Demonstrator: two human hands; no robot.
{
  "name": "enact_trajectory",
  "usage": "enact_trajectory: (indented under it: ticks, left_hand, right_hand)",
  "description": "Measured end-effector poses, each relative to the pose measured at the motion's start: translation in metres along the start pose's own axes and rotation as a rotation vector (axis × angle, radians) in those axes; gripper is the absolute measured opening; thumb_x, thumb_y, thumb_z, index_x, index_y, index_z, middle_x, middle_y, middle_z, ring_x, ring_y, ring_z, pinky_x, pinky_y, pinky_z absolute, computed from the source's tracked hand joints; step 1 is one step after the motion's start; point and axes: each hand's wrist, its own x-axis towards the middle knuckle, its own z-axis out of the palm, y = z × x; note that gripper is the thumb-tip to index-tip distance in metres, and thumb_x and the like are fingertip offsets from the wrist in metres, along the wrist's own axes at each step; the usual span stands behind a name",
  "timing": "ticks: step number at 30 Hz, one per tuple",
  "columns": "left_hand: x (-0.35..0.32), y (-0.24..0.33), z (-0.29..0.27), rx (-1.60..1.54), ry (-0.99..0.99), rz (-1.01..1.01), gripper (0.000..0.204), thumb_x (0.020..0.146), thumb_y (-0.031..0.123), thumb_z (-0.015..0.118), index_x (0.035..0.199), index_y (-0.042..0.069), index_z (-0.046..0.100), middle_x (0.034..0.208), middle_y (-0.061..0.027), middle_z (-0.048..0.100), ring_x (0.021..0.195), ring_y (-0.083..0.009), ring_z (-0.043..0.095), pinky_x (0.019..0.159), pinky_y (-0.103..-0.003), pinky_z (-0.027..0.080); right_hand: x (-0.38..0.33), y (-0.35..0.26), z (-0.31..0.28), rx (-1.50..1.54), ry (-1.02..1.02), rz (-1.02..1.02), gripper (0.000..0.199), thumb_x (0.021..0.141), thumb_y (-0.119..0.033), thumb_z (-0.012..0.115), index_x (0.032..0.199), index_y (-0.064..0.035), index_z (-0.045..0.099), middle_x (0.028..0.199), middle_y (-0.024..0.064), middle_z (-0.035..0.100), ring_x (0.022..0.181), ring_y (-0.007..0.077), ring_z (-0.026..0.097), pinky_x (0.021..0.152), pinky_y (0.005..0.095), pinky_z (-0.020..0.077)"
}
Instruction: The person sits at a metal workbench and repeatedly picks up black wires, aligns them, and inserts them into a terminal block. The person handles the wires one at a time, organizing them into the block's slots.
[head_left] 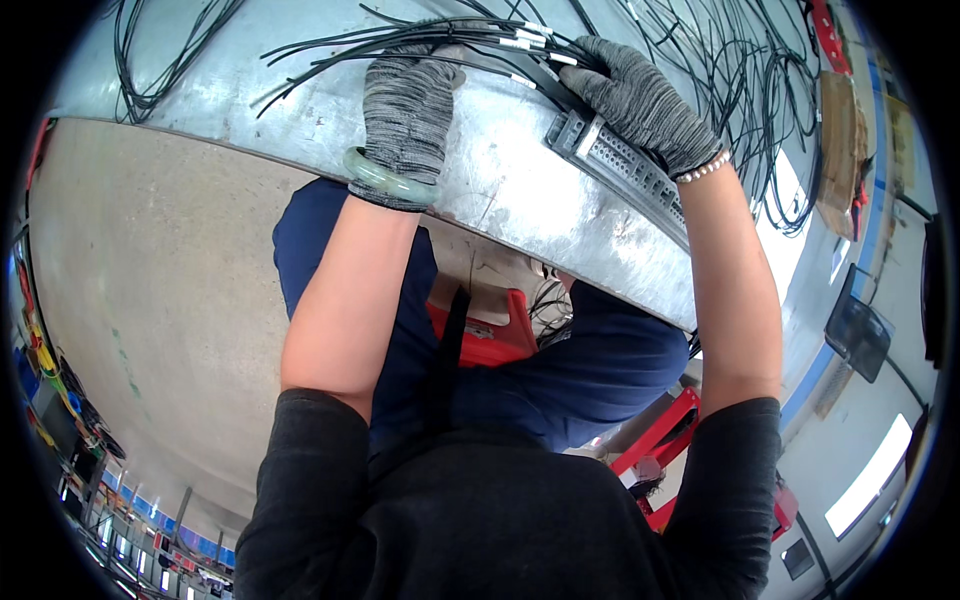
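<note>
Your counter (500, 180) carries loose cables (740, 90) toward its right edge. A perforated metal strip (632, 168) lies near the front edge, its end running under your right forearm. The black bundle (470, 36) stretches between your hands, back from the front edge. Your right hand (640, 105) pinches it near its white labels (515, 43); your left hand (408, 110) meets it, fingers hidden, grip unclear.
</note>
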Motion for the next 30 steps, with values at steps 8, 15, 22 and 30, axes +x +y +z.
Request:
enact_trajectory:
  ticks: [8,15,22,30]
  left_hand:
    - [0.01,0.017,0.004,-0.706,-0.158,-0.228,0.013,0.085,0.01,0.056,0.092,-0.001,0.062,0.082,-0.0107,0.064,0.07,-0.0217,0.063,0.067,-0.037,0.059]
    - [0.031,0.013,0.008,1.033,-0.466,0.516,0.032,0.086,0.009,0.056,0.118,0.001,0.056,0.097,-0.0069,0.067,0.083,-0.0195,0.062,0.076,-0.03,0.052]
    - [0.023,0.026,0.036,0.278,-0.257,-0.26,0.023,0.093,0.014,0.049,0.112,0.01,0.06,0.077,0.0029,0.059,0.059,-0.002,0.051,0.043,-0.014,0.04]
    - [0.038,-0.006,0.017,1.081,-0.258,0.733,0.021,0.085,0.016,0.063,0.102,0.004,0.059,0.085,-0.0055,0.062,0.067,-0.0125,0.059,0.052,-0.024,0.048]
  right_hand:
    - [-0.011,-0.005,-0.001,0.158,0.12,-0.041,0.021,0.09,-0.019,0.058,0.104,-0.0028,0.059,0.087,0.0138,0.064,0.082,0.0204,0.06,0.078,0.033,0.0481]
    - [-0.012,-0.003,0.01,0.141,0.226,-0.155,0.018,0.087,-0.016,0.059,0.099,-0.0023,0.058,0.083,0.0192,0.063,0.078,0.0314,0.062,0.073,0.0386,0.0485]
    - [-0.007,-0.016,0.001,0.253,0.136,-0.101,0.046,0.08,-0.024,0.07,0.118,-0.0037,0.054,0.106,0.0176,0.064,0.101,0.0275,0.062,0.09,0.0353,0.0481]
    - [0.015,-0.055,-0.019,0.279,0.044,-0.161,0.048,0.078,-0.031,0.074,0.117,-0.0066,0.062,0.108,0.0125,0.066,0.101,0.0226,0.063,0.09,0.0324,0.0494]
